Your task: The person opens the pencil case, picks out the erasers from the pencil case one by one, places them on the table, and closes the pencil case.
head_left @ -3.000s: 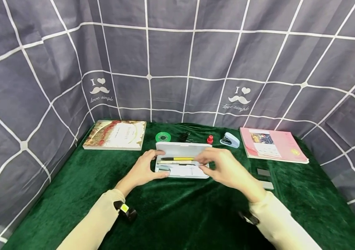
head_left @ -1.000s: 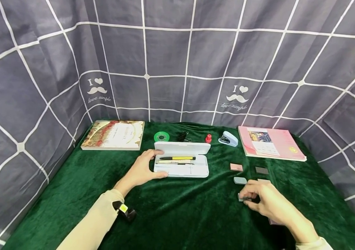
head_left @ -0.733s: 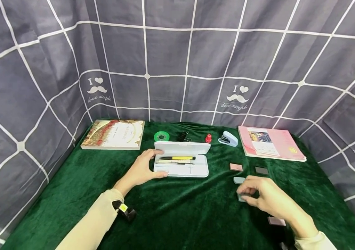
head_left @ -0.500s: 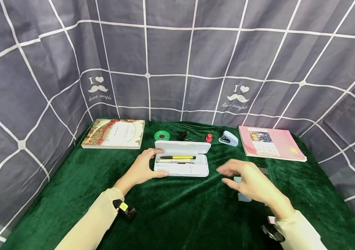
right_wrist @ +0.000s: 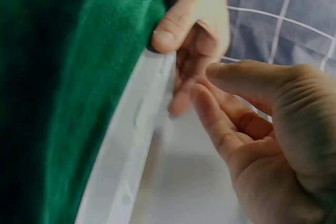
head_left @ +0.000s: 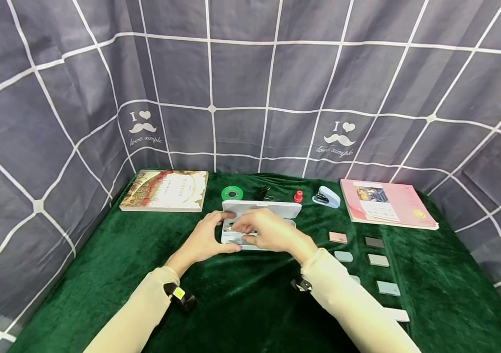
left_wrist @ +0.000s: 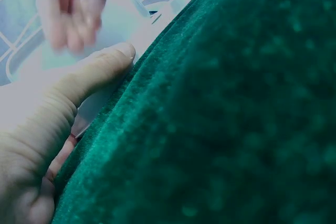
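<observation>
A white pencil case (head_left: 276, 210) lies open at the middle of the green cloth, lid tipped back. My left hand (head_left: 219, 234) grips its left end, thumb on the front edge (left_wrist: 94, 69), fingers over the back. My right hand (head_left: 241, 234) hovers over the tray's left part and hides the pens inside. In the right wrist view its fingers (right_wrist: 220, 124) hang loosely curved over the case's white floor (right_wrist: 157, 182), with nothing visible between them and the thumb. The left hand's fingers (right_wrist: 197, 19) show just beyond.
Several small erasers (head_left: 378, 260) lie in two rows right of the case. Along the back stand a book (head_left: 166, 190), green tape roll (head_left: 231, 193), black clips (head_left: 262, 192), red stamp (head_left: 297, 196), stapler (head_left: 326, 197) and pink notebook (head_left: 387, 203). Curtain walls enclose three sides.
My right hand left the erasers at the right and swung left over the open case. The left hand kept its grip on the case's end.
</observation>
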`<move>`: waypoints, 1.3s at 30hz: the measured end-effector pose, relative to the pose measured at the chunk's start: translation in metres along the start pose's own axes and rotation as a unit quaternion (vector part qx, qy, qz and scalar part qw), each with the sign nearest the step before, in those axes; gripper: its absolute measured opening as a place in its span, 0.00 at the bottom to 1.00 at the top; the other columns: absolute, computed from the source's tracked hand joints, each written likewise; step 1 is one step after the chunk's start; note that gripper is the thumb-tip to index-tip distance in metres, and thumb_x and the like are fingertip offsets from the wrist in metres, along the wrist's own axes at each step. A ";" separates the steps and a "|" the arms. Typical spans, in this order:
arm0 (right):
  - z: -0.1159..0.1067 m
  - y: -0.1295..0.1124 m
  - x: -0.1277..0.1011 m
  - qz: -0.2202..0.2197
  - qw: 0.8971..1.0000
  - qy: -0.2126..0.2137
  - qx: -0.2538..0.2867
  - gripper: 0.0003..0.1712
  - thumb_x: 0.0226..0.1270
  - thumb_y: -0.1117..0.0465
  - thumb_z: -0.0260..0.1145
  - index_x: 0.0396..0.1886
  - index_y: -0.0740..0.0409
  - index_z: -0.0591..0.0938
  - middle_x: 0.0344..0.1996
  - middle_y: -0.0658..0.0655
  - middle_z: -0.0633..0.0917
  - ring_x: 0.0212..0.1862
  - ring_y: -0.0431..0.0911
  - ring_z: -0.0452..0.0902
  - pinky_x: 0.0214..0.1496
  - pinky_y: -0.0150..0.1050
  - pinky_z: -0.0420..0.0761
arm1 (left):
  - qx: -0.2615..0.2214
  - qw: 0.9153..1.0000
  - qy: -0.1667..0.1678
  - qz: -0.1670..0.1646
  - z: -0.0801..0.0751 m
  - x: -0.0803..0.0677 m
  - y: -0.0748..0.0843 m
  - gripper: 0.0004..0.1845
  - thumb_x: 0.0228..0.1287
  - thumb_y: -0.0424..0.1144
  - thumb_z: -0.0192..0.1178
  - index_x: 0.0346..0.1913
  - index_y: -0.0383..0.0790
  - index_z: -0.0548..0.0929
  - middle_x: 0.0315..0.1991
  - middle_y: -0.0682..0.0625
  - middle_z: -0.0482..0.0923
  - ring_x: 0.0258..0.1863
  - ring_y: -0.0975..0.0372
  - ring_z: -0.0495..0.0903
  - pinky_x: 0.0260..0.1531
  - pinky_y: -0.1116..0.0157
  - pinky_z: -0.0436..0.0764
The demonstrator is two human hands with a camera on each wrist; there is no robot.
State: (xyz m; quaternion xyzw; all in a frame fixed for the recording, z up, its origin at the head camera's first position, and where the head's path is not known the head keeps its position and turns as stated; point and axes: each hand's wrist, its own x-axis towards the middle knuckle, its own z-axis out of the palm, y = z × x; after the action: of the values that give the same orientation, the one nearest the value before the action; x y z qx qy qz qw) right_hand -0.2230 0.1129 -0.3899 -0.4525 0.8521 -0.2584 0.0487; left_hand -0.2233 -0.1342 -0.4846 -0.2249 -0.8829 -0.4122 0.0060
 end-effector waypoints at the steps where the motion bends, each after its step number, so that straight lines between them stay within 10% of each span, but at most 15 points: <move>1: 0.003 0.000 0.005 0.000 1.000 -0.013 0.000 0.16 0.72 0.73 0.76 0.57 0.62 0.92 0.50 0.57 0.93 0.49 0.46 0.92 0.55 0.37 0.90 | -0.002 1.000 -0.001 0.000 0.000 0.000 0.000 0.47 0.58 0.56 0.87 0.77 0.45 0.78 0.73 0.46 0.77 0.70 0.45 0.78 0.70 0.42 0.79; 11: 0.018 -0.001 0.029 0.000 0.996 -0.083 -0.020 0.15 0.72 0.72 0.77 0.53 0.55 0.95 0.43 0.49 0.94 0.46 0.39 0.90 0.54 0.32 0.88 | -0.003 1.000 0.001 -0.007 -0.001 0.000 0.001 0.47 0.56 0.55 0.88 0.77 0.48 0.78 0.74 0.46 0.77 0.69 0.46 0.78 0.68 0.41 0.79; 24: 0.011 0.000 0.017 0.017 1.000 -0.022 -0.012 0.13 0.64 0.77 0.77 0.42 0.57 0.90 0.37 0.53 0.91 0.40 0.44 0.87 0.47 0.36 0.87 | -0.001 1.000 0.003 -0.013 -0.001 0.000 0.003 0.48 0.55 0.55 0.88 0.76 0.44 0.78 0.72 0.45 0.78 0.69 0.46 0.78 0.70 0.44 0.80; 39: -0.045 0.001 -0.089 0.048 0.993 0.109 -0.026 0.20 0.58 0.79 0.78 0.42 0.53 0.89 0.36 0.47 0.89 0.39 0.39 0.85 0.45 0.45 0.89 | 0.014 1.000 0.001 -0.007 0.001 0.000 0.001 0.48 0.54 0.57 0.89 0.76 0.46 0.79 0.72 0.44 0.78 0.68 0.45 0.79 0.69 0.41 0.80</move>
State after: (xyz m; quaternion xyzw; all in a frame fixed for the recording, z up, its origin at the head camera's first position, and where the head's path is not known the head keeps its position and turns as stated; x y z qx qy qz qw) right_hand -0.1862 0.2022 -0.3651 -0.3808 0.8796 -0.2817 -0.0438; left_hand -0.2227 -0.1327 -0.4846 -0.2182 -0.8899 -0.4004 0.0070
